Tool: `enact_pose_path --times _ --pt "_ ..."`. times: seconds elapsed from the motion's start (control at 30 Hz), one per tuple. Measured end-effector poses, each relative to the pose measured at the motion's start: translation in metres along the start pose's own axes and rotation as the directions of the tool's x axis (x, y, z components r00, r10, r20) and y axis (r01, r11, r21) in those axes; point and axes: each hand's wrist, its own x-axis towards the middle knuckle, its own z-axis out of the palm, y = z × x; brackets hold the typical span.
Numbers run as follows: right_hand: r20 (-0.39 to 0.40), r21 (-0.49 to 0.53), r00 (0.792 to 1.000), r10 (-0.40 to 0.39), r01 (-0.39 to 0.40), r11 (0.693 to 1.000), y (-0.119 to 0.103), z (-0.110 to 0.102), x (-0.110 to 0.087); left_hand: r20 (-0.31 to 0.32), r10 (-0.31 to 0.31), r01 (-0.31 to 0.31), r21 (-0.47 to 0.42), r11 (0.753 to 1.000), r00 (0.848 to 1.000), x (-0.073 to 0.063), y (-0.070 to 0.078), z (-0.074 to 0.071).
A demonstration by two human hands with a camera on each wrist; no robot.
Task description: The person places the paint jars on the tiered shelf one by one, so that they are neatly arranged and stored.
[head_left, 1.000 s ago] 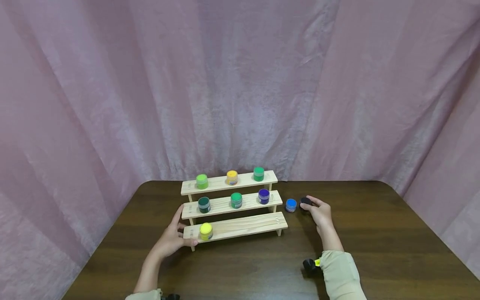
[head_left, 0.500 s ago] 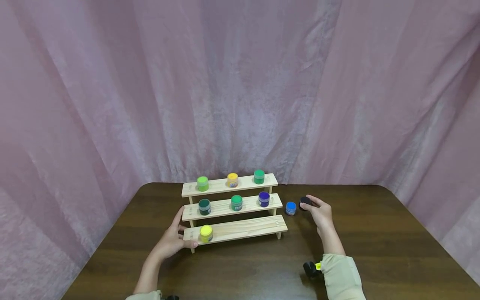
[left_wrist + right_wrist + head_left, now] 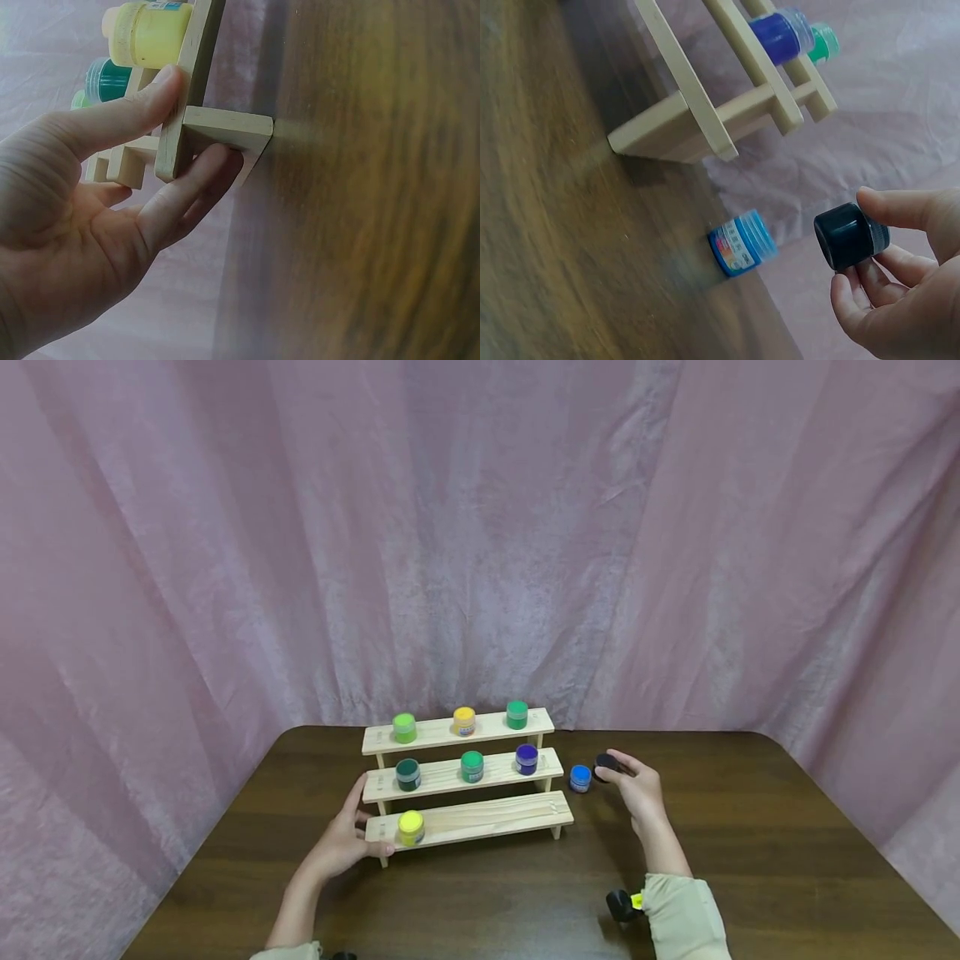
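Observation:
My left hand grips the left end of a three-tier wooden rack, with the thumb on the lowest shelf beside a yellow paint jar. Its other fingers reach under and behind that shelf. Right of the rack, my right hand pinches a black paint jar between thumb and fingers. In the right wrist view this jar hangs tilted off the table. Close to its left stands a blue paint jar on the tabletop, untouched.
The middle shelf carries a dark green jar, a green jar and a purple jar. On the top shelf are light green, orange-yellow and green jars. A pink curtain hangs behind the table.
My right hand has lifted the black jar slightly relative to the blue jar. My left hand keeps its grip on the rack. The head view has tilted a little.

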Motion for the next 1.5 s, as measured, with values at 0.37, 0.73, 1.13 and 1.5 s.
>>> enact_pose_path --times 0.37,0.73,1.13,1.5 --pt "0.008 0.017 0.999 -0.052 0.052 0.999 -0.014 0.012 -0.007 0.008 0.011 -0.011 -0.012 1.0 1.0 0.003 0.0 -0.001" --pt "0.045 -0.014 0.996 -0.075 0.076 0.997 -0.019 0.026 -0.014 0.007 0.007 -0.007 -0.006 1.0 1.0 0.004 0.002 0.0" --pt "0.087 -0.041 0.99 -0.107 0.11 0.993 -0.026 0.036 -0.026 0.01 0.015 -0.014 -0.011 1.0 1.0 0.002 0.0 -0.001" --pt "0.091 -0.025 0.987 -0.132 0.135 0.991 -0.03 0.043 -0.033 0.009 0.008 -0.008 0.007 1.0 1.0 0.002 -0.002 -0.001"
